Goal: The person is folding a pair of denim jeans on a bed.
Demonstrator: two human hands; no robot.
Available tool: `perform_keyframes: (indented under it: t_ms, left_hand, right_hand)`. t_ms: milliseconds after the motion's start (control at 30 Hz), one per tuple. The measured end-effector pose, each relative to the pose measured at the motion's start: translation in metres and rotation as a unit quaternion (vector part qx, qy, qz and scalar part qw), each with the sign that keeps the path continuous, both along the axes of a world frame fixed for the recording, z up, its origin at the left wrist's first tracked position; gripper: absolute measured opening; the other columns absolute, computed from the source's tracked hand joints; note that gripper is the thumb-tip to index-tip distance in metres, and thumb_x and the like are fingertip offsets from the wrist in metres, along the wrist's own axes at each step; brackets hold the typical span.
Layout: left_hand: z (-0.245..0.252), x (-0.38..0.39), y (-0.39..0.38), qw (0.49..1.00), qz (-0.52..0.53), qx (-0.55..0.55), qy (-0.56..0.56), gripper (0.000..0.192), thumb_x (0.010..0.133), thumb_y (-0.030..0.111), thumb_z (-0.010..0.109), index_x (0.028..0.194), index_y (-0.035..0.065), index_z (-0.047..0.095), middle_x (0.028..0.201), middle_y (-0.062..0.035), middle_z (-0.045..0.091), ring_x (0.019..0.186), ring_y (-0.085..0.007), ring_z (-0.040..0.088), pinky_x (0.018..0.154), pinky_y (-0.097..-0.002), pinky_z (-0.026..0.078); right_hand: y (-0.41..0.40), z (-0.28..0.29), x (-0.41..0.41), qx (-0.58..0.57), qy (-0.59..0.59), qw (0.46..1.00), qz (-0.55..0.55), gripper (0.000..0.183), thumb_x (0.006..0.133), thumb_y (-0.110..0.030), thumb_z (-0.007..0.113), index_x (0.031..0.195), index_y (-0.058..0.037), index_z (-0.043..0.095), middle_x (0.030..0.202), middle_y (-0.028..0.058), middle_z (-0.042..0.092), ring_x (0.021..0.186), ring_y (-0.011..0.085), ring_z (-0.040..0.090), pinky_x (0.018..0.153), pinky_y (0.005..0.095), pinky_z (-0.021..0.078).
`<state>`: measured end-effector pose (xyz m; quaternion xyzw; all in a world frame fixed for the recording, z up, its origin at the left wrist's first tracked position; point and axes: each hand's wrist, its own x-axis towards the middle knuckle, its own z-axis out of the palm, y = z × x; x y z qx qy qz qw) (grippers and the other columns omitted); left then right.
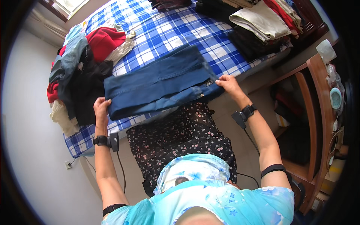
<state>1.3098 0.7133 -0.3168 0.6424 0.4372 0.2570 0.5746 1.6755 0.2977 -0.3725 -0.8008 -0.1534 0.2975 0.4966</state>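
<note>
A pair of dark blue trousers [157, 81], folded lengthwise into a long bundle, stretches between my two hands at the near edge of the bed. My left hand [101, 108] pinches its left end, thumb on top. At the other end, my right hand [229, 85] grips the waist side, close to a small metal fastening. Beneath the cloth is a blue-and-white checked bedsheet [157, 36]. Just beyond my left hand, a loose heap of clothes [84, 70] in black, red, grey-blue and cream hangs over the bed's left edge.
Folded garments are stacked at the bed's far right, with cream trousers [260, 21] on top. Another dark folded pile [170, 4] lies at the far edge. A wooden desk [320, 118] stands on the right, bearing a turquoise object [335, 98]. A white wall [25, 112] bounds the left.
</note>
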Motion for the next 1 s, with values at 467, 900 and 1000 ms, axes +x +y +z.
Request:
perform_keyframes:
  t_ms: [467,900,1000]
  left_hand:
    - [-0.057,-0.064,-0.034,0.959,-0.03,-0.138,0.244,0.04,0.074,0.038,0.077,0.085,0.006,0.055,0.068,0.0006,0.054,0.052,-0.0063,0.052,0.048,-0.0194,0.044]
    - [-0.053,-0.059,-0.039,0.964,-0.041,-0.101,0.241,0.042,0.069,0.034,0.08,0.074,0.0064,0.049,0.059,0.0006,0.05,0.045,-0.0062,0.046,0.038,-0.0185,0.033]
    - [-0.057,-0.064,-0.038,0.968,-0.035,-0.081,0.234,0.042,0.068,0.035,0.08,0.073,0.0062,0.05,0.059,0.0002,0.05,0.046,-0.0071,0.046,0.04,-0.0196,0.035]
  right_hand:
    - [0.106,0.019,-0.01,-0.25,-0.167,0.95,0.084,0.059,0.071,-0.037,0.072,0.116,-0.0024,0.058,0.116,0.019,0.06,0.11,0.0331,0.057,0.093,0.0409,0.0447]
    - [0.114,-0.001,0.001,-0.028,-0.127,0.991,-0.041,0.03,0.064,-0.014,0.077,0.086,0.001,0.063,0.078,0.0138,0.066,0.074,0.0242,0.063,0.072,0.0336,0.0491]
    - [0.103,0.003,0.001,-0.079,-0.16,0.982,-0.065,0.031,0.065,-0.017,0.076,0.086,0.0015,0.063,0.08,0.0138,0.066,0.076,0.0243,0.063,0.073,0.0343,0.0486]
